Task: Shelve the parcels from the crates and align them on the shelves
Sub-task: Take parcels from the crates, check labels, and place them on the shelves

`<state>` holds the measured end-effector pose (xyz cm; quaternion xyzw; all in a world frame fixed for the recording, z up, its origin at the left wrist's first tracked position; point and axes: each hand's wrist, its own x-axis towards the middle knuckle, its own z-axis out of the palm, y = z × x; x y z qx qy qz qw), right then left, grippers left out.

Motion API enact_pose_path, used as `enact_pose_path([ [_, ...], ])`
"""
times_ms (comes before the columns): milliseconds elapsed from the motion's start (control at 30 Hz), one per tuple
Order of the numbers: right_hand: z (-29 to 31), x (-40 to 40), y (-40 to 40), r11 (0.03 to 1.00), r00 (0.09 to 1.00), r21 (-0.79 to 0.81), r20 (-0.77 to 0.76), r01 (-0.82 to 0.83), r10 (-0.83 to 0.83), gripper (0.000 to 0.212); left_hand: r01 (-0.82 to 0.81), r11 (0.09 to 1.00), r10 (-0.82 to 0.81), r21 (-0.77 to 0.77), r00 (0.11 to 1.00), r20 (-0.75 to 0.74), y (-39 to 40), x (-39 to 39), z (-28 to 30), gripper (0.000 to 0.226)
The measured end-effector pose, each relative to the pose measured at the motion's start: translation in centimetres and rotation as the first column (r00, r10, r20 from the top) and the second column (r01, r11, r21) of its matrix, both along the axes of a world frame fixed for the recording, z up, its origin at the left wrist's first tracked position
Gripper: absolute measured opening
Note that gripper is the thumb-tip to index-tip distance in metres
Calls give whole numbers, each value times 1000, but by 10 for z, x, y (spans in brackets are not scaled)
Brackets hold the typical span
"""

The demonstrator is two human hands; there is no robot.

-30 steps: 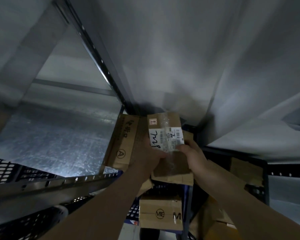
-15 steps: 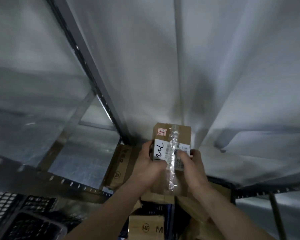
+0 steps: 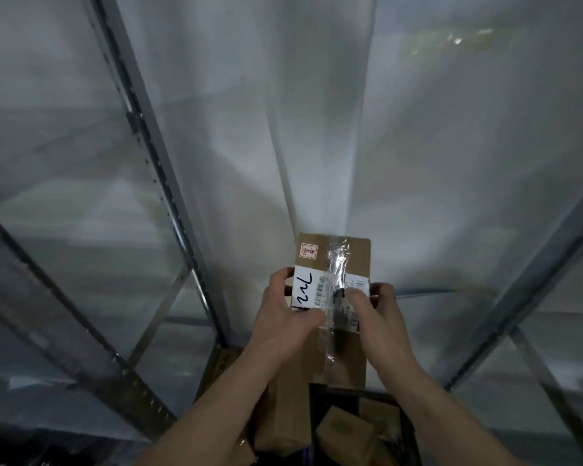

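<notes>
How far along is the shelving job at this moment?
Done: nothing shelved shows in this view. In hand: the left hand and right hand grip a labelled cardboard parcel, raised before the shelf frame. Left: more parcels wait in the crate below.

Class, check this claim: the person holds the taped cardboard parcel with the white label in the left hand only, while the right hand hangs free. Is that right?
Not quite. In the head view both hands grip the parcel: the left hand on its left edge and the right hand on its right edge, over the white label. The rest stands.
</notes>
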<state>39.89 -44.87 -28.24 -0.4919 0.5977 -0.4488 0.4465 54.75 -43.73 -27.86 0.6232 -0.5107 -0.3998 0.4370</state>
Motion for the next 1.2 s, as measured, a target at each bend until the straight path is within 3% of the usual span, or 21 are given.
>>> enact_pose_path([
  [400,108,-29,172,939,965,-234,-17,251,-262,18,274,936,-283,-220,959,-9,128,-31,93,73],
  [567,130,-38,231,907,941,-282,-37,313,-337,18,378,892,-395,-247,918,-21,173,-44,117,80],
  [800,157,-65,296,851,886,-325,-76,412,-458,19,495,814,-529,-306,848,-37,216,-76,138,72],
  [1200,176,-179,393,707,745,-359,-44,609,-665,23,659,650,-717,-378,697,-17,287,-205,162,62],
])
